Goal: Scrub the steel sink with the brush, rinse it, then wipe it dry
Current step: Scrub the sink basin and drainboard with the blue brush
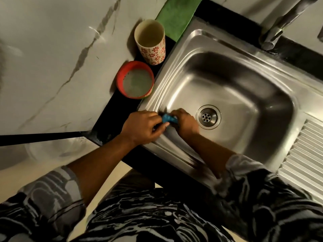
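Observation:
The steel sink (232,70) fills the right of the view, its round drain (208,117) near the middle of the basin. A small blue brush (168,118) lies at the sink's left rim, mostly hidden between my two hands. My left hand (141,127) rests on the rim and grips the brush's left end with curled fingers. My right hand (185,122) is inside the basin, just left of the drain, curled round the brush's right end. A green cloth (176,16) lies on the counter behind the sink.
A flowered cup (151,41) and a red bowl of cloudy liquid (135,80) stand on the black counter left of the sink. The tap (279,27) reaches in from the top right. A ribbed drainboard (304,159) lies to the right. A marble wall is on the left.

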